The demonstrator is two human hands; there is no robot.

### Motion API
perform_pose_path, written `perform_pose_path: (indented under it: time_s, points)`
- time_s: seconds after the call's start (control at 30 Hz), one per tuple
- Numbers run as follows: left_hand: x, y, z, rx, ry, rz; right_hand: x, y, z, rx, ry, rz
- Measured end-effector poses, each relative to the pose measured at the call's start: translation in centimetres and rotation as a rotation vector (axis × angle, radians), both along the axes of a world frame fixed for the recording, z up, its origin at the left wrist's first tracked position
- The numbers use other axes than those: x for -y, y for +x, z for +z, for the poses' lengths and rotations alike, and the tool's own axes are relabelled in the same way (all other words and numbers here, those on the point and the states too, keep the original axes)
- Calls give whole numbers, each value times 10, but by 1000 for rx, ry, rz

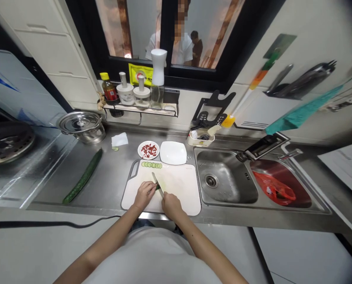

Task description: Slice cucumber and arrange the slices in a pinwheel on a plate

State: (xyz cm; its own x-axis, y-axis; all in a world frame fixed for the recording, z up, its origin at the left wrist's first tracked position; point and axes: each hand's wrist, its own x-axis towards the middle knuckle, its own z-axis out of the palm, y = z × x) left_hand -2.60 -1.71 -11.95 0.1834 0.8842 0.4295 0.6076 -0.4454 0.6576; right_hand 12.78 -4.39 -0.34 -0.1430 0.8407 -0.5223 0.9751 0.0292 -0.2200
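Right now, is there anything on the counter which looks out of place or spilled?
Yes: a pale green piece, likely a cucumber slice, lies on the steel counter near the white paper, apart from the neat row of slices on the cutting board. What look like drops show beside the square plate.

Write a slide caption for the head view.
Right hand holding a knife by a cucumber piece, left hand steadying it, with a row of slices on the cutting board.
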Motion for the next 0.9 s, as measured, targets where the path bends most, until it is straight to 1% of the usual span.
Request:
perform_pose_path:
  time_s: [0.13, 0.37, 0.5, 0.67, 0.9]
  points:
    - [0, 0, 0, 1, 2, 0, -6, -4, -3, -9, 14, 5]
    - [0, 0, 2, 4, 2, -6, -12, -8, -14, -5, 42, 11]
    - [0, 0, 1, -1, 12, 0, -15, -10, -18, -21, 43, 7]
    - [-1, 0, -2, -4, 23, -1, -17, -10, -19, -26, 51, 0]
    - [0, 0, -5, 1, 25, -1, -20, -13, -15, -29, 56, 13]
